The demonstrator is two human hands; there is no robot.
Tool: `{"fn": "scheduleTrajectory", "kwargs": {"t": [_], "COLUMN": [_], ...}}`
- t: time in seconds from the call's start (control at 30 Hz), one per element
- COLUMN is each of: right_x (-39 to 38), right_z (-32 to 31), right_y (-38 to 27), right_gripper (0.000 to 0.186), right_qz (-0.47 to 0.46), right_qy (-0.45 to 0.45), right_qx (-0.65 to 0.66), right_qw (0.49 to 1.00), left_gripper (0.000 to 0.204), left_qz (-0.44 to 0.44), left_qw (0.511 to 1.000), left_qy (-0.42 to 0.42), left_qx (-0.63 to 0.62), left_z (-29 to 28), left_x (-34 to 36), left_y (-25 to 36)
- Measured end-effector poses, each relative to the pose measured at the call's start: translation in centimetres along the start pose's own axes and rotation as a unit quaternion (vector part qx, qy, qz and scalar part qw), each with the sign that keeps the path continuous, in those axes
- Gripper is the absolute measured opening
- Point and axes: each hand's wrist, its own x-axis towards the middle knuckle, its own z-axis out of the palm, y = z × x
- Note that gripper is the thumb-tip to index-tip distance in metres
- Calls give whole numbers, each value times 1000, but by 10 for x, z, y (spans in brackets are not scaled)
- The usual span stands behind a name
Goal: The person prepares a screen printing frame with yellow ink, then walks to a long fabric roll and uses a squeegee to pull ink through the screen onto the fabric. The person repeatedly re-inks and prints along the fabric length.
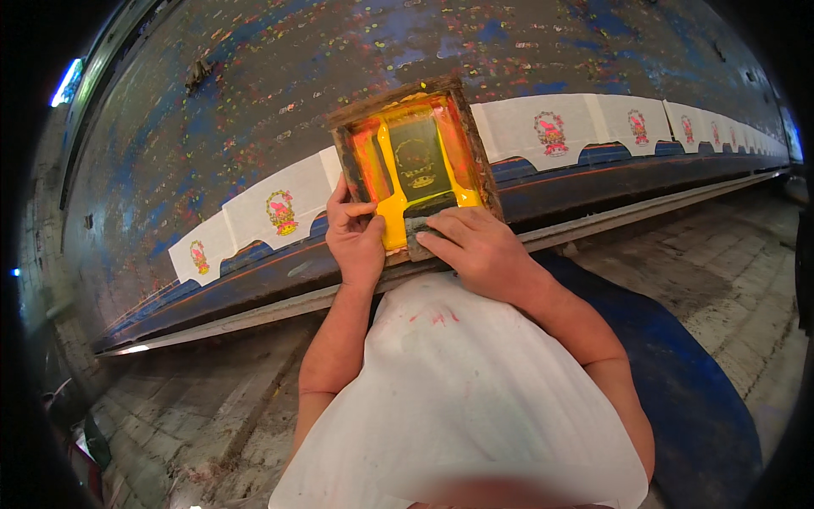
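Observation:
A wooden-framed printing screen (467, 136) lies over the strip of white cut fabric pieces (509, 119), with thick yellow ink (393, 216) along both sides and lower end of its mesh and a dark centre showing a faint emblem. My left hand (354, 237) grips the screen's left side near the bottom corner, fingers bent round it. My right hand (471, 248) is closed on a dark squeegee (415, 222) at the screen's lower end, in the ink. The fabric pieces on either side carry pink emblems with wreaths.
A long dark worktable (280, 110), speckled with paint, bears the row of fabric and ends in a metal rail (636, 208) along my side. Below are a grimy concrete floor (195, 416) and a dark blue mat (695, 399) at the right.

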Motion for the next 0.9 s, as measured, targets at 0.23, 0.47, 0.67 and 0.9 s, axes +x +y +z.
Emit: {"fn": "scheduleTrajectory", "kwargs": {"t": [0.23,0.47,0.67,0.9], "right_x": [14,-4,-1,64], "right_z": [-15,-10,6,13], "right_y": [1,-10,0,52], "right_gripper": [41,42,44,46], "right_qz": [39,64,30,10], "right_qy": [-30,-43,9,22], "right_qx": [15,3,-17,-43], "right_qw": [999,997,999,999], "left_gripper": [32,29,25,25], "left_qz": [2,-2,31,38], "left_qw": [1000,999,993,992], "left_qy": [0,-2,-16,-7], "left_qx": [13,49,116,123], "left_z": [2,0,-1,3], "left_x": [0,-1,-1,0], "left_y": [1,2,1,2]}}
